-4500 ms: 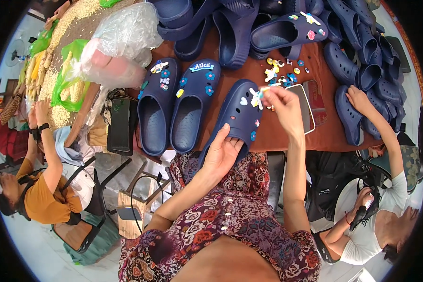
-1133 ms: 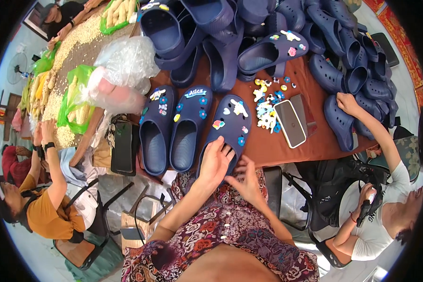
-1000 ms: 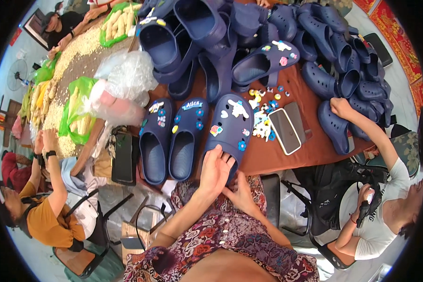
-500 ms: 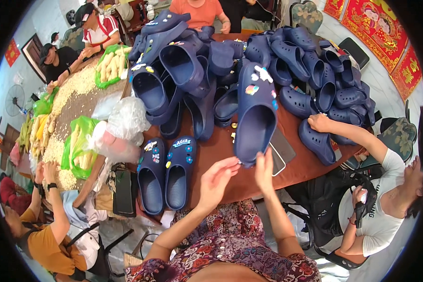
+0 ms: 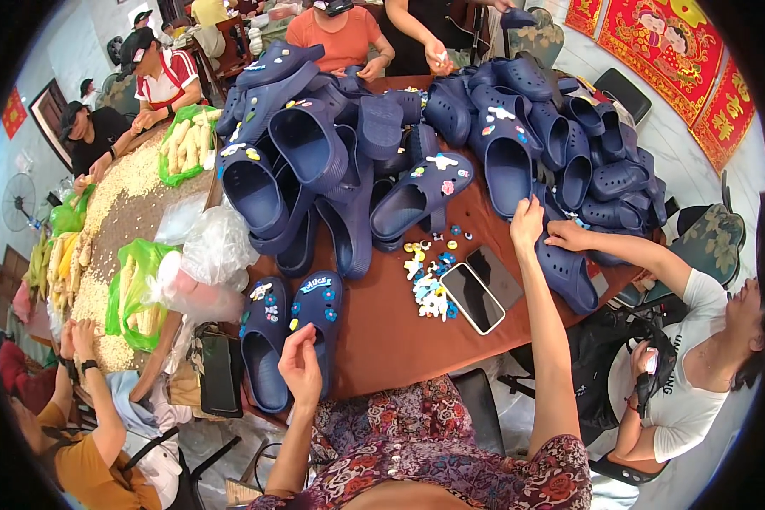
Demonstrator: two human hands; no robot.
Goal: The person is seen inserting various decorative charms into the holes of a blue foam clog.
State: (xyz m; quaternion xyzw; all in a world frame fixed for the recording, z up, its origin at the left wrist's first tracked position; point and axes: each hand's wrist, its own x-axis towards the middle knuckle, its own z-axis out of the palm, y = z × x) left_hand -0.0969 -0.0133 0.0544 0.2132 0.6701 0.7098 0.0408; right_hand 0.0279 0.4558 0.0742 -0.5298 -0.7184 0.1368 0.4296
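Note:
My right hand [image 5: 528,226] reaches forward, fingers closed on the heel of a navy clog [image 5: 505,170] with white and coloured charms. That clog leans on the right pile of clogs. My left hand [image 5: 301,367] hovers over the near-left pair, its fingers curled in; anything inside them is hidden. The pair is a left clog [image 5: 265,374] and a right clog [image 5: 323,297], both decorated with charms, the right one partly covered by my hand. Loose coloured charms [image 5: 432,289] lie between my arms, beside a white-edged phone [image 5: 473,298].
Navy clogs are heaped at left [image 5: 310,140] and right [image 5: 608,161]. A co-worker's hand [image 5: 567,235] touches a clog [image 5: 565,276] beside my right hand. Plastic bags [image 5: 217,242] lie left of the pair. Other people sit around a neighbouring table with corn.
The decorated clog has gone from in front of me to the far right pile, with my right hand at its heel. My left hand has moved left, fingers more curled. Loose charms now show.

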